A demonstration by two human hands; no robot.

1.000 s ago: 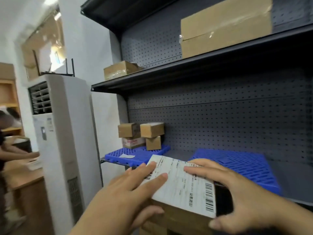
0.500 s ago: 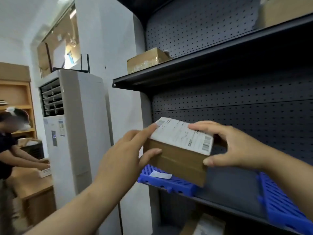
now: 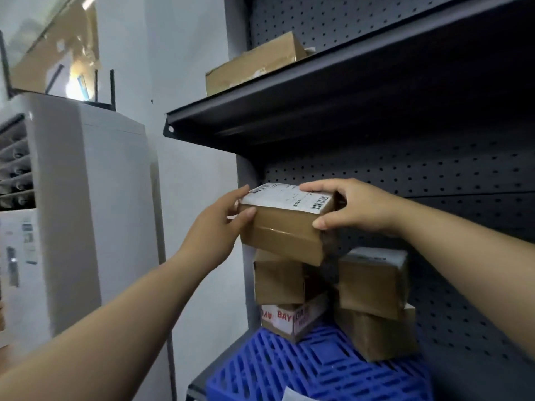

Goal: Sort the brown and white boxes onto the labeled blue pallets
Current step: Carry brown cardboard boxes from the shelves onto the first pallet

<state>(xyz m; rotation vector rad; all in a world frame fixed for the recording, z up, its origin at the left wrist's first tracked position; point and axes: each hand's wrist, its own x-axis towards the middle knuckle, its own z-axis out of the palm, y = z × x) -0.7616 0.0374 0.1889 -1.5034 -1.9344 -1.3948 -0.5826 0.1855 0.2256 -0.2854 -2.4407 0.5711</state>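
Note:
I hold a brown box [image 3: 282, 235] with a white shipping label on top between both hands. My left hand [image 3: 217, 227] grips its left end and my right hand [image 3: 350, 209] grips its right end. The box hovers at or just on top of a brown box [image 3: 278, 282] stacked on a white box with red print [image 3: 292, 318]. To the right stand two more stacked brown boxes [image 3: 373, 282]. All of these rest on a blue pallet [image 3: 304, 371] on the shelf. A white label slip [image 3: 295, 395] lies on the pallet's front edge.
A dark shelf board [image 3: 318, 105] hangs close above the stack, carrying another brown box [image 3: 254, 65]. The perforated back panel [image 3: 463, 183] is behind. A tall white air conditioner [image 3: 81, 212] stands to the left of the rack.
I moved closer to the left pallet and carried the brown box up and forward, from in front of the shelf to the top of the left stack of boxes.

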